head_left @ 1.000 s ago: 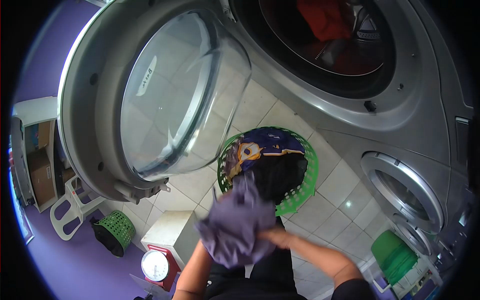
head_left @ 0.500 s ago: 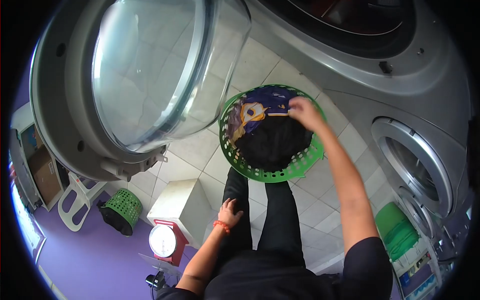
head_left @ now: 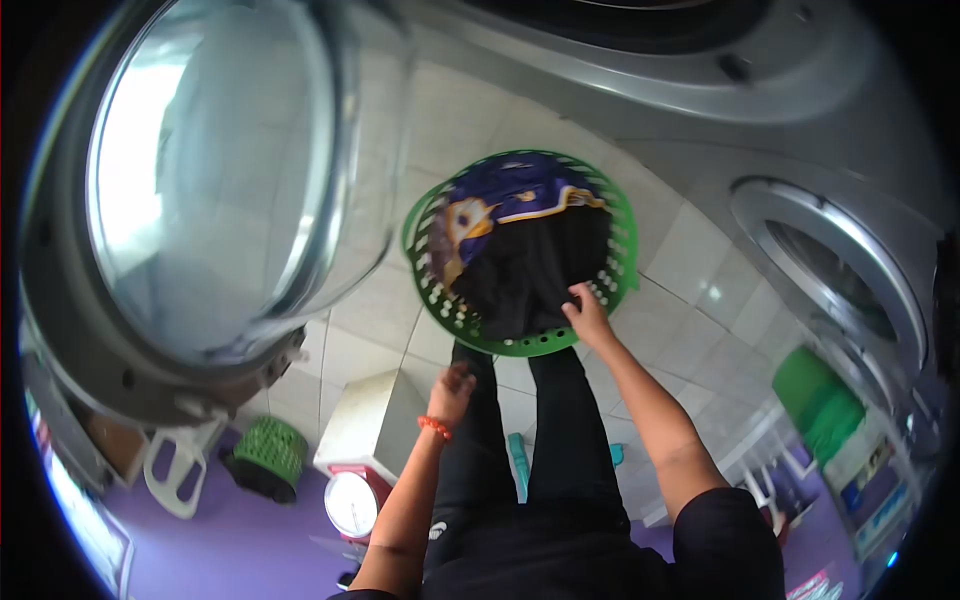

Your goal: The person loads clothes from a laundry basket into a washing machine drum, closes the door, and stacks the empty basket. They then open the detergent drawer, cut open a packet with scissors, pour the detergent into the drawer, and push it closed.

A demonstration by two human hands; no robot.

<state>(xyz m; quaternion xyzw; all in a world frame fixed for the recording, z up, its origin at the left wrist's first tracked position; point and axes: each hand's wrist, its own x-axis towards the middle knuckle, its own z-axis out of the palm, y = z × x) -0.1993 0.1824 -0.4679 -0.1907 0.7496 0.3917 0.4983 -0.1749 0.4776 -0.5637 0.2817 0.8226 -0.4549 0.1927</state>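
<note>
A green laundry basket [head_left: 626, 235] with a perforated rim stands on the tiles in front of my legs. In it lie a black garment [head_left: 520, 275] and a purple garment [head_left: 515, 180] with yellow and white trim. My right hand [head_left: 588, 316] is at the near right side of the basket, its fingers closed on the black garment. My left hand [head_left: 453, 394], with an orange bead bracelet [head_left: 435, 428] at the wrist, hovers by my left thigh. It holds nothing; its slightly blurred fingers are loosely apart.
A large round glass door [head_left: 215, 180] hangs open at the left. Silver front-loading machines [head_left: 660, 150] line the right. Near my left arm are a white box-shaped stand [head_left: 365, 425], a red dial scale [head_left: 357, 503], a white plastic chair [head_left: 180, 475] and another green basket [head_left: 272, 450].
My right hand has come down from the purple garment to the black one at the near side. The purple garment lies more spread out. My left hand has lifted off my thigh; the view has shifted.
</note>
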